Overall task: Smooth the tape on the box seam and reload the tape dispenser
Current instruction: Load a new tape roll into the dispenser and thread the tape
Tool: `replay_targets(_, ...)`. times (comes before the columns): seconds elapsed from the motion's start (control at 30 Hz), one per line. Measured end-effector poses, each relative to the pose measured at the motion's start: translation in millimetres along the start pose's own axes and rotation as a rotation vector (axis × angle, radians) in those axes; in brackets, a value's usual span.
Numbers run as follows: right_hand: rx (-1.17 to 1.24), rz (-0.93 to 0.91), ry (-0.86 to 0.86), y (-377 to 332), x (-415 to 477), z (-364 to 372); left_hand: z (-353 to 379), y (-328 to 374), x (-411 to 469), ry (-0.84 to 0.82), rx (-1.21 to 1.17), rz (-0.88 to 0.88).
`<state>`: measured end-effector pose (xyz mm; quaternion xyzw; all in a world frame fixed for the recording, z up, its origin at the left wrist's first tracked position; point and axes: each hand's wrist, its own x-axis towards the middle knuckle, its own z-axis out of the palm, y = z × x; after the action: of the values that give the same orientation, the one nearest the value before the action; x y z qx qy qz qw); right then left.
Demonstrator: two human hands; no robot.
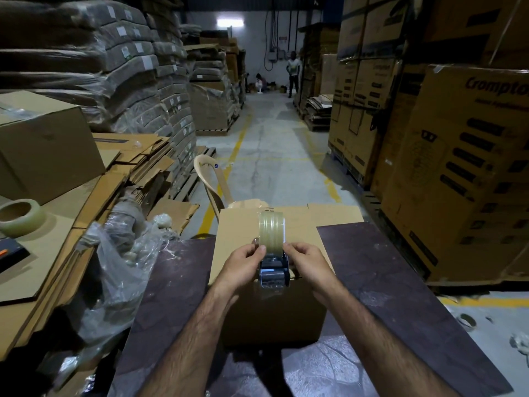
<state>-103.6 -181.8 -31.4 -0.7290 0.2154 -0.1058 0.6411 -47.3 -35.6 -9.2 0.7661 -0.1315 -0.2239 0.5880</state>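
A brown cardboard box (243,230) stands on a dark table (372,267) in front of me. Above its near edge I hold a dark tape dispenser (274,272) with a clear tape roll (272,227) mounted on it, roll end pointing away. My left hand (243,263) pinches the tape's edge at the left side of the roll, thumb and fingers curled. On the other side my right hand (306,260) grips the dispenser body. The box seam is hidden behind the dispenser and hands.
A spare tape roll (21,216) lies on flattened cardboard (57,253) at left, beside crumpled plastic wrap (120,253). A beige plastic chair (213,181) stands behind the box. Stacked cartons (458,167) line the right. Two people are far down the aisle (293,73).
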Motion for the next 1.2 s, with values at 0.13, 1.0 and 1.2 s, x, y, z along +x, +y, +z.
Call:
replay_targets(0.13,0.013,-0.010,-0.022,3.5,3.7,-4.0,-1.2,-2.5,3.9,-0.033,-0.006,-0.002)
replay_targets(1.0,0.162,-0.136,-0.089,-11.1,-29.9,-7.4,-10.4,-5.6,-14.0,-0.171,-0.146,0.128)
replay_targets(1.2,0.167,-0.217,-0.004,-22.5,-46.8,-17.9,-2.0,-3.1,-24.4,-0.171,-0.258,0.169)
